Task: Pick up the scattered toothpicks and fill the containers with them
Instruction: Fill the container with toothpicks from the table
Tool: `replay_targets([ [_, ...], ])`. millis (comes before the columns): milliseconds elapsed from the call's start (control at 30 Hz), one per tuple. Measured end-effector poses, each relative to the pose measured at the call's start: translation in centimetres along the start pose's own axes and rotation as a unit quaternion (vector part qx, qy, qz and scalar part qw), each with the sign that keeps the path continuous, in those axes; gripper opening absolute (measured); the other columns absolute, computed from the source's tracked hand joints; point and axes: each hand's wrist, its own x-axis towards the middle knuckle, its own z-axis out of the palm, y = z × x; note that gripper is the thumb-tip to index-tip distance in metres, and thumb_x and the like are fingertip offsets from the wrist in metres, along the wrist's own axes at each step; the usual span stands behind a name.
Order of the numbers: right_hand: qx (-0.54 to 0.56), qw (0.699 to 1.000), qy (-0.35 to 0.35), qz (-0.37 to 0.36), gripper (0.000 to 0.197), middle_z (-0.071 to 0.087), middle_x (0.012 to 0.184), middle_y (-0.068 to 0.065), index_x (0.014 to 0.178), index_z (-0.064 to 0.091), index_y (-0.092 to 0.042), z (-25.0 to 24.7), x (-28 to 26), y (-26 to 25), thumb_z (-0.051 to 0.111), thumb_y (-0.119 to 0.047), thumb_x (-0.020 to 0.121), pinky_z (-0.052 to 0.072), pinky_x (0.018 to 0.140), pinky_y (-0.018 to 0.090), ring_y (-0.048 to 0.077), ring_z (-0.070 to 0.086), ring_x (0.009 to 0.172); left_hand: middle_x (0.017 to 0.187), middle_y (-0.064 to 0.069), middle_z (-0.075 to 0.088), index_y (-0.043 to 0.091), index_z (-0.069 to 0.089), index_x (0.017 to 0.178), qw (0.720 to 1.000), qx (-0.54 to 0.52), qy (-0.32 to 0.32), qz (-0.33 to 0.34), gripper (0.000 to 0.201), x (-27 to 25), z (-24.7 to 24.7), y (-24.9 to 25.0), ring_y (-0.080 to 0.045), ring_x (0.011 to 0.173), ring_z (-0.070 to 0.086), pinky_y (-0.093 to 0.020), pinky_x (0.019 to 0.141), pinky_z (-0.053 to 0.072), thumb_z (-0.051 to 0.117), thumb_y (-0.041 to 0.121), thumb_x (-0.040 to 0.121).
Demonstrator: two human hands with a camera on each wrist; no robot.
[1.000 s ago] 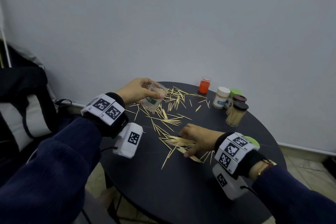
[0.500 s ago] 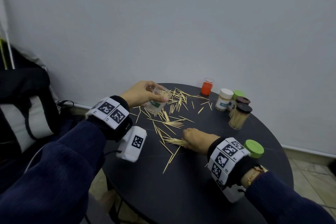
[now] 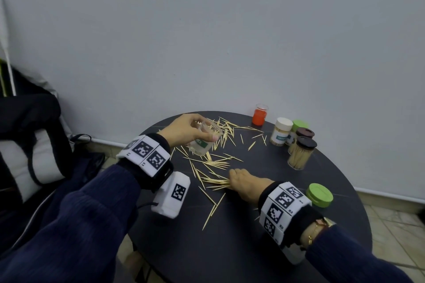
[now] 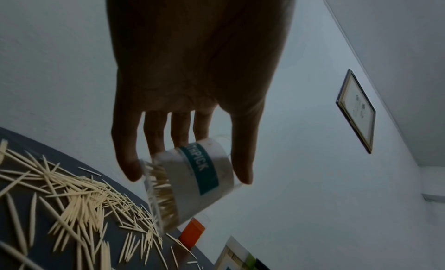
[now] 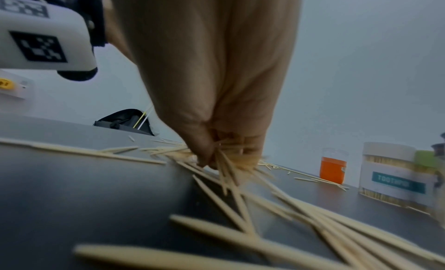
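Wooden toothpicks point(image 3: 216, 181) my right hand point(image 3: 246, 182) was raking across the tabletop point(image 3: 230, 248) are now pinched in its fingers point(image 5: 204, 150), ready for the jar point(image 3: 204, 142) my left hand point(image 3: 184, 131) grips.

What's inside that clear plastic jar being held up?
The clear plastic jar, gripped by the left hand, holds a bundle of wooden toothpicks along one side. Its white label hides the rest.
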Motion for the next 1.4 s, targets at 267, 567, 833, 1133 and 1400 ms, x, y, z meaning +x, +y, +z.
replay_targets([
  [267, 0.069, 0.997, 0.035, 0.024, 0.034, 0.034, 0.134, 0.021, 0.128, 0.034, 0.007, -0.3, -0.3, 1.6, 0.030, 0.008, 0.094, 0.032, 0.102, 0.035, 0.033, 0.042, 0.123, 0.116, -0.006, 0.058, 0.016, 0.054, 0.127, 0.999, 0.026, -0.018, 0.004, 0.056, 0.3, 0.9, 0.5, -0.019, 0.102, 0.053, -0.023, 0.068, 0.045, 0.075, 0.027, 0.076],
  [567, 0.464, 0.866, 0.183, 0.029, 0.018, 0.043, 0.082, 0.000, 0.105, 0.039, -0.009, -1.6, 0.5, 5.4, 0.026, 0.000, 0.098, 0.037, 0.064, 0.022, 0.010, 0.041, 0.070, 0.109, 0.001, 0.054, 0.022, 0.056, 0.120, 0.999, 0.028, -0.032, 0.018, 0.046, 0.3, 1.3, 0.9, -0.018, 0.104, 0.052, -0.021, 0.070, 0.047, 0.074, 0.025, 0.078],
  [833, 0.727, 0.587, 0.353, -0.047, 0.035, 0.041, 0.071, -0.002, 0.089, 0.040, -0.019, -7.1, 0.6, 4.4, 0.018, 0.007, 0.097, 0.040, 0.059, 0.016, 0.002, 0.039, 0.051, 0.116, -0.001, 0.061, 0.021, 0.056, 0.121, 0.996, 0.030, -0.084, 0.021, 0.047, 0.2, 2.0, 1.3, -0.016, 0.102, 0.058, -0.020, 0.070, 0.047, 0.073, 0.027, 0.078],
  [1133, 0.719, 0.591, 0.355, -0.089, 0.027, 0.046, 0.077, -0.001, 0.091, 0.041, -0.022, -7.9, 1.2, 1.4, 0.023, -0.004, 0.101, 0.045, 0.066, 0.023, 0.010, 0.047, 0.069, 0.115, 0.001, 0.062, 0.019, 0.051, 0.130, 0.994, -0.047, -0.092, 0.023, 0.055, 0.3, 2.7, 2.2, -0.011, 0.101, 0.059, -0.021, 0.071, 0.050, 0.072, 0.023, 0.080],
  [1400, 0.738, 0.565, 0.341, -0.137, 0.022, 0.060, 0.085, 0.002, 0.100, 0.046, -0.017, -6.9, 0.6, 1.5, 0.032, -0.001, 0.099, 0.052, 0.071, 0.015, 0.007, 0.060, 0.082, 0.115, -0.002, 0.064, 0.022, 0.055, 0.122, 0.994, -0.081, -0.070, 0.028, 0.046, 0.5, 2.8, 2.3, -0.016, 0.109, 0.059, -0.043, 0.095, 0.050, 0.073, 0.023, 0.080],
])
